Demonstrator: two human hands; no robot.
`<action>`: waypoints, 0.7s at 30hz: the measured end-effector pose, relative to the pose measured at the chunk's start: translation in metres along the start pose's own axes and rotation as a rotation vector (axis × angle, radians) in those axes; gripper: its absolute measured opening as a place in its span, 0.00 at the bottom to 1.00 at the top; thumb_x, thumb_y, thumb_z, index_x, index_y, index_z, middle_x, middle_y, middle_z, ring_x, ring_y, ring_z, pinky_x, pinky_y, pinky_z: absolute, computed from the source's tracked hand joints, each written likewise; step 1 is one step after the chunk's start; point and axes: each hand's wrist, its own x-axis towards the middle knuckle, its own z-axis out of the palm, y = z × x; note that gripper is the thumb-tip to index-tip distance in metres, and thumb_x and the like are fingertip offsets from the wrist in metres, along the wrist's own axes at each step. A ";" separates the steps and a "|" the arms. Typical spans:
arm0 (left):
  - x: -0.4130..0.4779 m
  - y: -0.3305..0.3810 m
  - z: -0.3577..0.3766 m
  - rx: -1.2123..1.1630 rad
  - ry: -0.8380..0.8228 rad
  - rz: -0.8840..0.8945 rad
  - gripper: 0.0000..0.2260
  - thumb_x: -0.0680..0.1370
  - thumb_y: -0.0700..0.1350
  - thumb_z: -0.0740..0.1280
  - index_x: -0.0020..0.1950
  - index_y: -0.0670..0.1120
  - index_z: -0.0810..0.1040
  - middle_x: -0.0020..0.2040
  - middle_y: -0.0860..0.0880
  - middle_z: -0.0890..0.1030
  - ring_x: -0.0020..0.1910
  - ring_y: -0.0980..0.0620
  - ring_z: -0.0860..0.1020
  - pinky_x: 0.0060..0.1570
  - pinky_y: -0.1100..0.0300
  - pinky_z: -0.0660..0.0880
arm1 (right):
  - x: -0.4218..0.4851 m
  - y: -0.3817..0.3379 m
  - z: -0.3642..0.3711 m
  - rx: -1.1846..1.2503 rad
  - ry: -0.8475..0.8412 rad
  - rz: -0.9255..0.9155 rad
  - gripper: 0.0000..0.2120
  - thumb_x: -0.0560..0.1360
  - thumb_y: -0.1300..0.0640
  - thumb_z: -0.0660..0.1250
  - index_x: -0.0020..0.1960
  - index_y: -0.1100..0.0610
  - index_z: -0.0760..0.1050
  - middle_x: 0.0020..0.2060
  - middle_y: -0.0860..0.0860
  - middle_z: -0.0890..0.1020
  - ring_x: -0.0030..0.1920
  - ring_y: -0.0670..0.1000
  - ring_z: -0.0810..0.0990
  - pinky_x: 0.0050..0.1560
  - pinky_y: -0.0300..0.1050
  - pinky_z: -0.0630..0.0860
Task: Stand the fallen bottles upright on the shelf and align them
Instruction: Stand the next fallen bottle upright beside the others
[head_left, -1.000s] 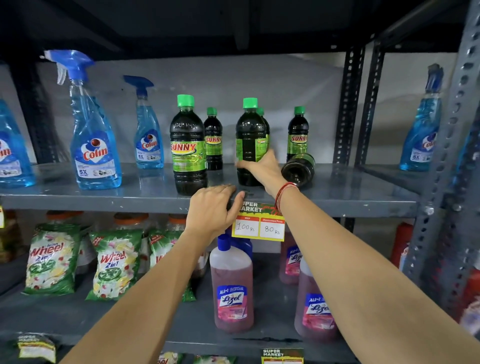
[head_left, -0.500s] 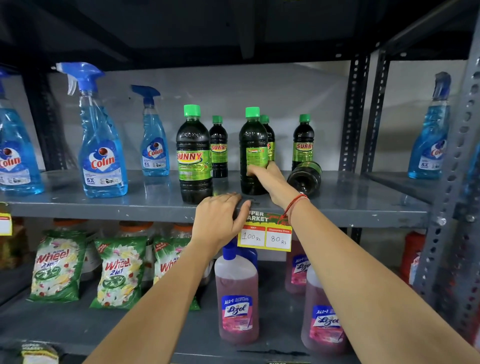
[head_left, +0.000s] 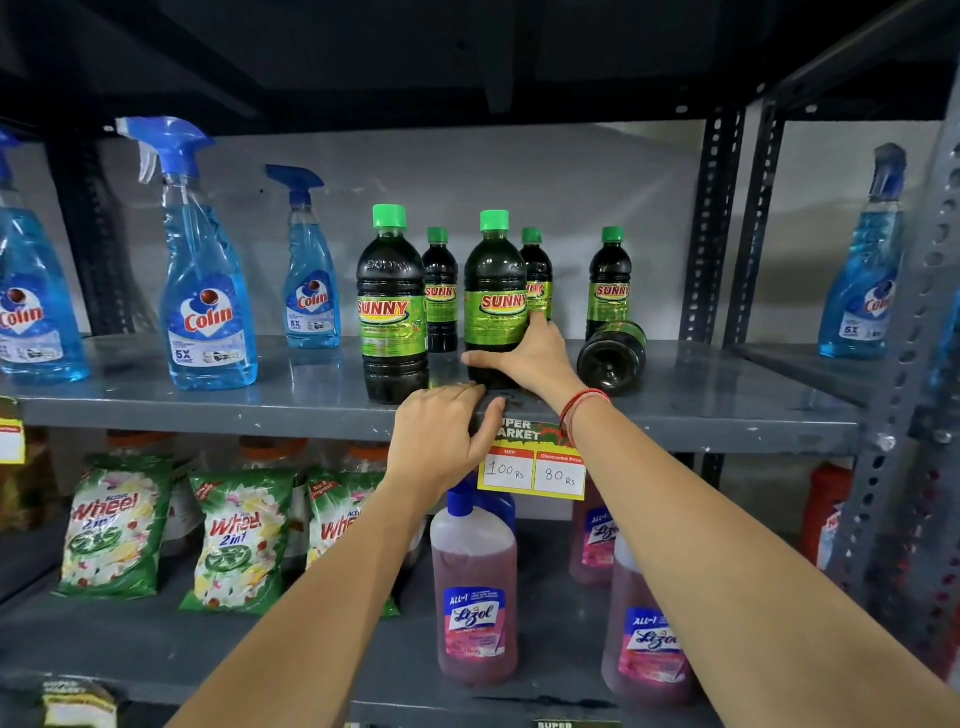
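Wrapping an upright Sunny bottle (head_left: 493, 306), right grip (head_left: 524, 358); fallen bottle (head_left: 610, 358) just beside; left grip (head_left: 441, 441) on shelf edge (head_left: 208, 415).

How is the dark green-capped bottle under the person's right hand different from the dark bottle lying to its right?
The dark green-capped Sunny bottle held by the right hand stands upright; the dark fallen bottle lies on its side, untouched. The held bottle shows its label's front; the fallen bottle shows its round base, its cap hidden. Both hold dark liquid, carry green labels and sit on the same grey metal shelf.
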 end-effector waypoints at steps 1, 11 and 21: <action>0.000 0.000 0.000 -0.002 0.000 0.000 0.23 0.77 0.55 0.53 0.51 0.41 0.82 0.44 0.45 0.85 0.42 0.46 0.82 0.40 0.55 0.74 | -0.001 0.000 0.001 -0.030 0.007 -0.020 0.47 0.57 0.39 0.80 0.67 0.59 0.66 0.62 0.58 0.74 0.65 0.57 0.70 0.67 0.53 0.69; 0.000 0.000 0.001 -0.002 0.019 0.000 0.23 0.77 0.55 0.53 0.50 0.42 0.82 0.44 0.46 0.85 0.41 0.46 0.82 0.39 0.56 0.74 | -0.004 0.000 -0.003 0.013 0.009 0.006 0.41 0.59 0.42 0.80 0.63 0.60 0.68 0.60 0.56 0.78 0.62 0.56 0.75 0.61 0.48 0.72; 0.000 0.001 0.000 0.004 0.021 -0.014 0.23 0.77 0.55 0.53 0.48 0.41 0.82 0.42 0.45 0.85 0.39 0.46 0.81 0.38 0.56 0.73 | -0.012 0.001 -0.011 0.100 -0.064 0.065 0.34 0.62 0.46 0.79 0.63 0.57 0.71 0.57 0.52 0.79 0.60 0.52 0.76 0.57 0.43 0.71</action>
